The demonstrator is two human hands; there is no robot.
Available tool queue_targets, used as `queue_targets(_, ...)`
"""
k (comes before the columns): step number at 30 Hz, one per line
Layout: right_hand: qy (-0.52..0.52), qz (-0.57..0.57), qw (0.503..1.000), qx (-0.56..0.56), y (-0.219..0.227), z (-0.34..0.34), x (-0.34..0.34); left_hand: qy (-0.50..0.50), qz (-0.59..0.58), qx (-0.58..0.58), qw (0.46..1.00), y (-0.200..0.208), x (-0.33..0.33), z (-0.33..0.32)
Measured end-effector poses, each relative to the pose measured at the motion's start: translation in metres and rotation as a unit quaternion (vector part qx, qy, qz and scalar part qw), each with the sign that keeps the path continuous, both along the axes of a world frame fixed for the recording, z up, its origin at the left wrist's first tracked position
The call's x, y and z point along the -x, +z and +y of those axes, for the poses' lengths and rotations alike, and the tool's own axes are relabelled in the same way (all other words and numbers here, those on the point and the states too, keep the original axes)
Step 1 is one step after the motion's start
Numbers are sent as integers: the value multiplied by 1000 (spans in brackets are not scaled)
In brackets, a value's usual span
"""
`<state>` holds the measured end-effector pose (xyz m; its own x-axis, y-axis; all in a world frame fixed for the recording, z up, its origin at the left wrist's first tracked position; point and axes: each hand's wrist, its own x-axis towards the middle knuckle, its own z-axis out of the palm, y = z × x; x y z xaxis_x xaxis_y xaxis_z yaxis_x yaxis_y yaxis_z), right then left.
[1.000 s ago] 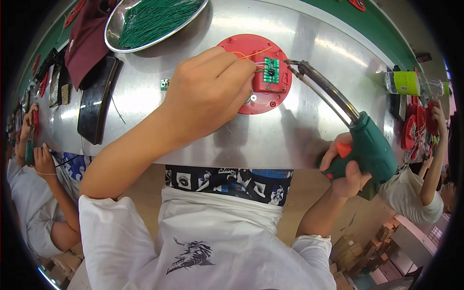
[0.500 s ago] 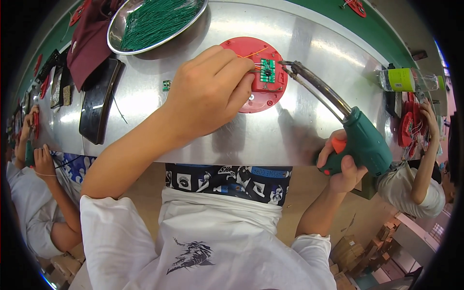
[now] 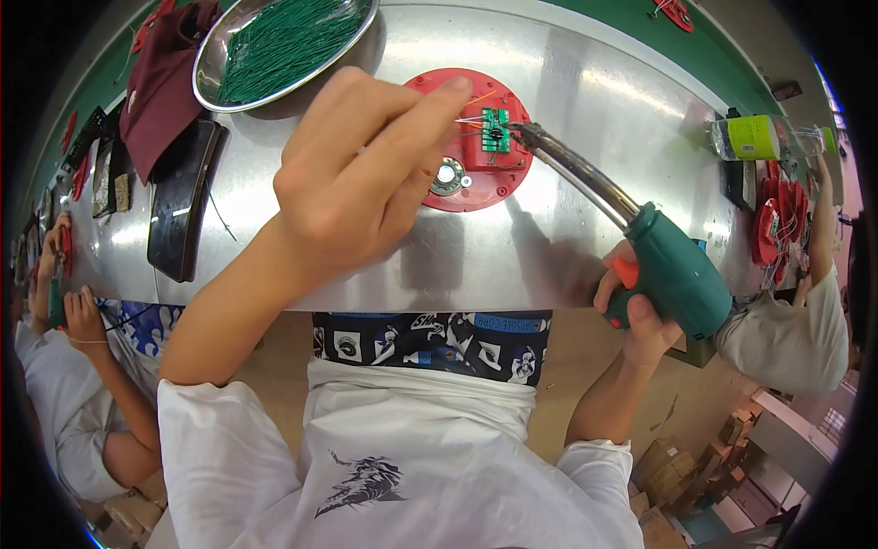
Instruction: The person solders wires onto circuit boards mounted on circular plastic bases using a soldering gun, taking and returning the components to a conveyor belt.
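A round red plastic housing (image 3: 504,188) lies on the metal table, bearing a small green circuit board (image 3: 495,117) with thin wires at its left side. My left hand (image 3: 352,169) is over the housing's left part, fingers bent and closed; what they hold, if anything, is hidden. An orange wire (image 3: 483,98) shows beside its fingertip. Below the hand a round metal speaker (image 3: 447,175) is visible. My right hand (image 3: 645,316) grips a green soldering gun (image 3: 681,274), a finger near its orange trigger. Its dark tip is at the board's right edge.
A metal bowl of green wires (image 3: 293,50) stands at the back left. Near it lie a maroon cloth (image 3: 169,91) and a dark phone-like case (image 3: 183,206). A bottle (image 3: 750,137) lies at the right. Co-workers sit at both sides, with red housings (image 3: 768,233) at the right.
My left hand has drawn back left from the board, uncovering the speaker. The soldering gun and housing have shifted slightly left, with the tip now closer to the board.
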<state>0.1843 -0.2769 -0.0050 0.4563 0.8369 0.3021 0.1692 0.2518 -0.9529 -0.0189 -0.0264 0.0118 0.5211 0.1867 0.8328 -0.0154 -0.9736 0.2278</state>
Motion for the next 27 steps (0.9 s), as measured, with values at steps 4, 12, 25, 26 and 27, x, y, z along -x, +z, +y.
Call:
queue_targets(4,19,0,999,38,2,-6,-2,-39,20,-6,999,-4,-4,-5)
queue_targets(12,39,55,997,24,2,-4,-2,-33,47,31,998,-9,-8,-8)
queue_targets(25,20,76,996,43,9,-2,4,2,96,45,994,-16,-11,-7)
queue_targets(26,17,74,996,44,9,-2,4,1,99,45,994,-16,-11,-7)
queue_targets(27,16,74,996,45,7,-2,3,0,99,46,994,-16,-11,-7)
